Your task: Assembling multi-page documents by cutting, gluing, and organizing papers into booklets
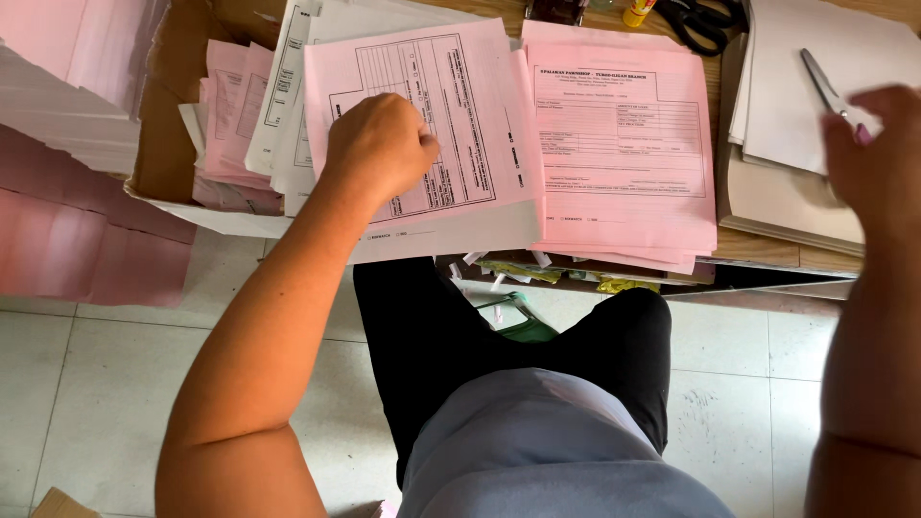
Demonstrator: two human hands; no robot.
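My left hand (379,146) rests with curled fingers on a pink printed form (451,105) that tops a pile of pink and white sheets hanging over the desk edge. Beside it, to the right, lies a squared stack of pink forms (624,144). My right hand (878,153) hovers blurred at the right over white paper (835,58) and grips a slim metal tool with a pink tip (827,84); what kind of tool it is I cannot tell.
An open cardboard box (168,115) holding more pink and white forms sits at the left. Pink sheet stacks (67,201) fan out at far left. Black scissors (700,21) lie at the desk's back. My legs and the tiled floor (115,384) are below.
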